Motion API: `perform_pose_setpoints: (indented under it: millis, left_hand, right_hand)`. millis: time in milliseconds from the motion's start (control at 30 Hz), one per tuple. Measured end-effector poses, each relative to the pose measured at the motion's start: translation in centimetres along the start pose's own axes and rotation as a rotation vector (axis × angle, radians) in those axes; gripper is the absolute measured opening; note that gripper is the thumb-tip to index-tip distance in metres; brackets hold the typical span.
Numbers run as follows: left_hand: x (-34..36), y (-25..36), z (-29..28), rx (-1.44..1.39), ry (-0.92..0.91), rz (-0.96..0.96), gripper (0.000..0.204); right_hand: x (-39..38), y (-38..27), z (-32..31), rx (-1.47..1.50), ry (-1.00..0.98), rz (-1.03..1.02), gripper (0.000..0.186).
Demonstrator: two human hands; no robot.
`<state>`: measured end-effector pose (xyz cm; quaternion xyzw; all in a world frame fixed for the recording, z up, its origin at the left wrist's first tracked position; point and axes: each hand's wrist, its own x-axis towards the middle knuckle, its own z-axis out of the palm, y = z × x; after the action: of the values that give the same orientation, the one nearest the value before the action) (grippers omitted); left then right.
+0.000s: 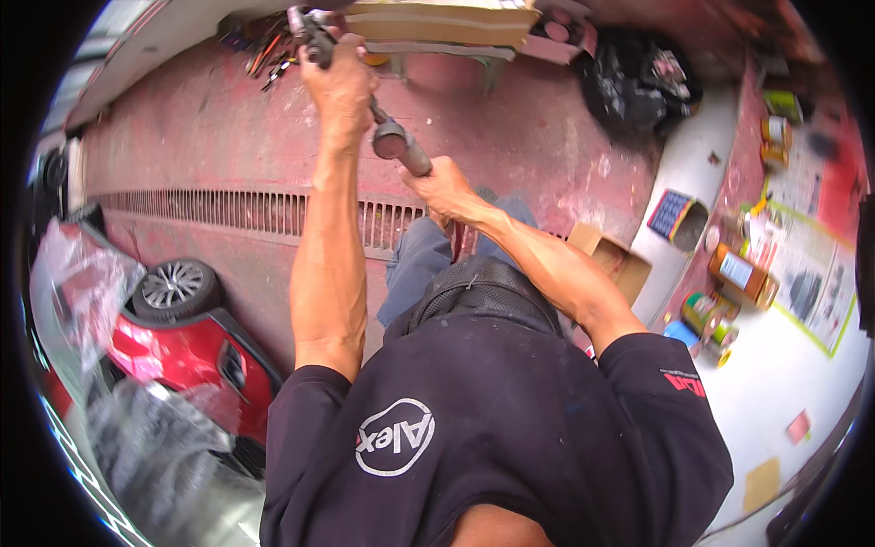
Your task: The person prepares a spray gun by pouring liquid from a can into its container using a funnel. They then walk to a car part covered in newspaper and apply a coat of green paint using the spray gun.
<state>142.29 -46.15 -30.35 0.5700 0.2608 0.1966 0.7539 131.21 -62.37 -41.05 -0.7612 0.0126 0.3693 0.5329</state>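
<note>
My left hand is raised at the top of the head view, its fingers wrapped round a dark metal tool with a pinkish end. Below that hand, the tool seems to run on to a round grey part like a gauge and a grey cylindrical end. My right hand is closed round this lower end, in front of my legs. Blur and my fingers hide how the parts join. A dark red strand, perhaps a hose, hangs below my right hand.
A slotted drain grate crosses the red floor. Left lie a red car part, a wheel and plastic sheeting. Ahead stands a cardboard-covered bench; a black bag sits farther right. Cans and bottles crowd the right-hand white surface.
</note>
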Motion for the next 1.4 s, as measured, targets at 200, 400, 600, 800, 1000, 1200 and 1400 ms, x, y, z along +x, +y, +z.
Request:
perform_pose_setpoints:
  millis: [200, 400, 600, 800, 1000, 1200, 1400]
  left_hand:
    - [-4.6, -0.6, -3.0, 0.336, 0.4, 0.215, 0.033]
    - [-13.8, -0.9, -9.4, 0.306, 0.641, 0.248, 0.03]
    - [-23.9, -0.4, -17.2, 0.3, 0.934, 0.199, 0.043]
    - [-29.7, 1.1, -22.4, 0.116, 0.956, 0.091, 0.041]
    - [-31.7, -3.9, -30.2, 0.223, 0.813, 0.056, 0.069]
    - [-33.2, -1.9, -32.7, 0.274, 0.595, 0.204, 0.059]
    - [-32.8, -5.9, -26.2, 0.303, 0.599, 0.142, 0.049]
  right_hand:
    - [-4.4, -1.7, 1.7, -0.087, 0.016, -0.084, 0.049]
    - [-7.4, 4.2, 3.9, -0.236, -0.295, -0.073, 0.027]
    - [-9.2, 2.1, 4.2, -0.612, -1.04, -0.237, 0.073]
    - [-13.0, -6.7, 12.2, -0.718, -1.079, -0.627, 0.111]
    - [-15.1, -2.5, 14.9, -0.748, -0.933, -0.808, 0.077]
    - [-18.6, 5.0, 2.1, -0.7, -0.304, -0.314, 0.049]
    - [-19.7, 21.5, -18.6, -0.589, 0.469, 0.11, 0.045]
